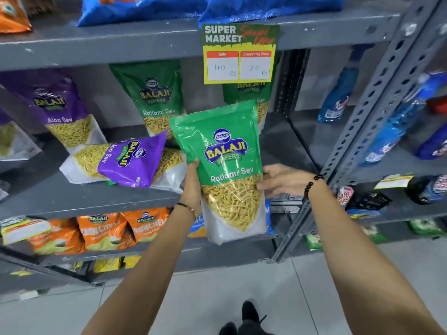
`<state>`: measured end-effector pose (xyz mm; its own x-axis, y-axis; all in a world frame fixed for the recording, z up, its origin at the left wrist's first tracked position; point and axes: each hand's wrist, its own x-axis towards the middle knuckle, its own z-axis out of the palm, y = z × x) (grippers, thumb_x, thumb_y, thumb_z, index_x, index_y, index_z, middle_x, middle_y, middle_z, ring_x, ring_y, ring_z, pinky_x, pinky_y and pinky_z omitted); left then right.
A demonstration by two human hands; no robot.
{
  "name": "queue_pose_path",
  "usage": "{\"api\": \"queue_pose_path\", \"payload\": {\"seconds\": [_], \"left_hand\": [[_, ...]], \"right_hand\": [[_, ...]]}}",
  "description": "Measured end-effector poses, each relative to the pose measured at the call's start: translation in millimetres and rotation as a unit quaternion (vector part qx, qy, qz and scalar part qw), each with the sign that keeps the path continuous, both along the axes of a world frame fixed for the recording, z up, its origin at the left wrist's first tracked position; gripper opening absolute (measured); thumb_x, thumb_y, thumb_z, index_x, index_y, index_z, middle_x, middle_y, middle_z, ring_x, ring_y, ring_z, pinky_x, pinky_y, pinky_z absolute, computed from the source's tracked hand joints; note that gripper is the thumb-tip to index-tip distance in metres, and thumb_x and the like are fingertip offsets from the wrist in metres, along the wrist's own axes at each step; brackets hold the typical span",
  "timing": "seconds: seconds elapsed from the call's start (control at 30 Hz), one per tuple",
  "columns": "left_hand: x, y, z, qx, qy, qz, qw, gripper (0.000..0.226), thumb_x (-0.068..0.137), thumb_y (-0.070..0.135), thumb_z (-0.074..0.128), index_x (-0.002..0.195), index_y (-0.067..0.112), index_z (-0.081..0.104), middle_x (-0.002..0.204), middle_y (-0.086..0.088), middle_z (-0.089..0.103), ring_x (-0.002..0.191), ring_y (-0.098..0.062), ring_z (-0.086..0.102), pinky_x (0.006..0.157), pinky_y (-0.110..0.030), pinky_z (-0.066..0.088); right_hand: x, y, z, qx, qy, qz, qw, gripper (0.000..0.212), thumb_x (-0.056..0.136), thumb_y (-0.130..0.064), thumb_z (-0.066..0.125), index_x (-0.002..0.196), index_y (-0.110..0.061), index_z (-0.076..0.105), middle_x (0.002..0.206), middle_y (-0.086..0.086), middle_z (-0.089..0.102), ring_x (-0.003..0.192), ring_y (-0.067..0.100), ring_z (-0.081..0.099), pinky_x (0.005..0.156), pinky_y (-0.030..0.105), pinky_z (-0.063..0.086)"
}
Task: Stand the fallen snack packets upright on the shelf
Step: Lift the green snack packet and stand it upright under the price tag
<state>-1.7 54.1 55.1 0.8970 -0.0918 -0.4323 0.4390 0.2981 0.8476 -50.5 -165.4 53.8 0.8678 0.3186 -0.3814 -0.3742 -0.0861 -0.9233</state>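
A green Ratlami Sev packet (pixel 227 165) is held upright in front of the grey shelf (pixel 96 197), off the shelf surface. My left hand (pixel 192 182) grips its left edge and my right hand (pixel 280 180) holds its right edge. A purple Aloo Sev packet (pixel 125 160) lies on its side on the shelf to the left, partly over another fallen packet (pixel 169 165). Upright at the back stand a purple Aloo Sev packet (pixel 58 107), a green Ratlami Sev packet (pixel 154 97) and a second green packet (pixel 261 102) half hidden by the price tag.
A yellow price tag (pixel 239 54) hangs from the shelf above. Blue packets (pixel 145 8) sit on the top shelf, orange packets (pixel 104 228) on the one below. A perforated steel upright (pixel 362 131) stands at right, with blue bottles (pixel 338 93) beyond it. Bare shelf space lies behind the held packet.
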Motion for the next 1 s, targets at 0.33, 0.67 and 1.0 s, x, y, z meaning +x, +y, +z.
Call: {"api": "queue_pose_path", "payload": {"seconds": [0.33,0.67,1.0], "left_hand": [[-25,14,21,0.016,-0.028,-0.09,0.995,0.041,0.088,0.045,0.045,0.114,0.017,0.062,0.112,-0.01,0.069,0.101,-0.027,0.065,0.09,-0.04,0.051],[29,-33,19,-0.032,-0.071,-0.135,0.988,0.046,0.088,0.047,0.045,0.118,0.016,0.061,0.121,-0.015,0.065,0.111,-0.032,0.062,0.1,-0.047,0.046],[116,-99,14,-0.082,-0.088,-0.229,0.966,0.035,0.097,0.03,0.036,0.12,0.014,0.056,0.138,-0.013,0.051,0.109,-0.02,0.058,0.092,-0.036,0.046]], "right_hand": [[-36,9,28,0.004,-0.041,0.015,0.999,0.069,0.045,-0.021,0.087,0.108,-0.012,0.059,0.101,0.004,0.07,0.082,0.013,0.071,0.061,0.021,0.059],[-9,-17,8,0.018,-0.093,-0.194,0.976,0.029,0.079,0.007,0.06,0.101,-0.012,0.064,0.087,-0.004,0.075,0.082,0.009,0.07,0.068,0.02,0.057],[76,-54,1,0.013,-0.129,-0.45,0.884,0.028,0.088,0.008,0.046,0.115,0.01,0.054,0.096,0.005,0.066,0.071,0.007,0.063,0.082,0.026,0.052]]}}
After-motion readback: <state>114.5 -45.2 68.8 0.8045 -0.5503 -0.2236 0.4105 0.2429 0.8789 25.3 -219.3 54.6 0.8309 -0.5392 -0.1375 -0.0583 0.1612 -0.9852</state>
